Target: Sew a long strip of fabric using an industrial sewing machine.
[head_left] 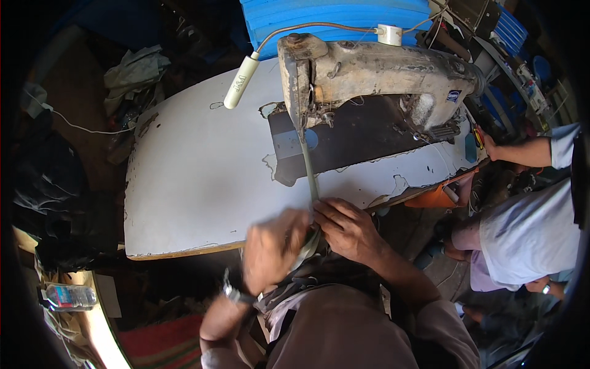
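Observation:
A narrow olive-green fabric strip runs from under the needle end of an old, worn sewing machine toward me, over the table's front edge. My right hand is closed with its fingertips pinching the strip near that edge. Close beside it, my left hand looks curled, but motion smears its fingers, so I cannot tell what it holds. More greenish cloth hangs below the two hands, partly hidden by them.
The white tabletop has chipped edges. A lamp on a bent neck hangs over it. Blue stacked material stands behind the machine. At the right, another person's hand rests by the table's end. A plastic bottle lies at lower left.

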The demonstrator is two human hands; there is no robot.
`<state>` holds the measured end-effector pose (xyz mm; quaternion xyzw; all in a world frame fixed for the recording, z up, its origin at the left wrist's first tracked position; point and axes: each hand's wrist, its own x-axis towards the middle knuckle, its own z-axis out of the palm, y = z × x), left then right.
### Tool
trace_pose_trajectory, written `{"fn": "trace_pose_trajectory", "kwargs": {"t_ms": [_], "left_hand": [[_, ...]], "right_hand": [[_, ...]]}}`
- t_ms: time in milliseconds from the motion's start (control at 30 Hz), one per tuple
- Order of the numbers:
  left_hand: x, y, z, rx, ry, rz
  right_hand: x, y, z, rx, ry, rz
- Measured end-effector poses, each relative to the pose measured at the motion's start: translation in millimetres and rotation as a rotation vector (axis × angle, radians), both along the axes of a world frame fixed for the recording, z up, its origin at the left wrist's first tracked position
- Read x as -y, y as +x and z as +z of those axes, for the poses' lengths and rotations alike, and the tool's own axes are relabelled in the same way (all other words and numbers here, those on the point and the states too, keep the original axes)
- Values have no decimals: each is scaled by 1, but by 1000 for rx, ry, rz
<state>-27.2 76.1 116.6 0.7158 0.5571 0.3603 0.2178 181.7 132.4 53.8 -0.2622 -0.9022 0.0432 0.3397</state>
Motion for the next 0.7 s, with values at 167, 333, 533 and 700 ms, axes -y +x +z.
{"fn": "trace_pose_trajectory", "kwargs": {"t_ms": [167,333,533,700], "left_hand": [[-83,-25,-27,-398,351,-196],[-93,-32,-36,-520,296,-259],[-90,-31,-36,-504,275,-258],[-91,-31,-33,-504,252,-262]], "right_hand": [[0,0,2,-38,-8,6],[-8,11,18,-45,-72,40],[3,12,18,123,-14,20],[2,18,17,122,-56,35]]}}
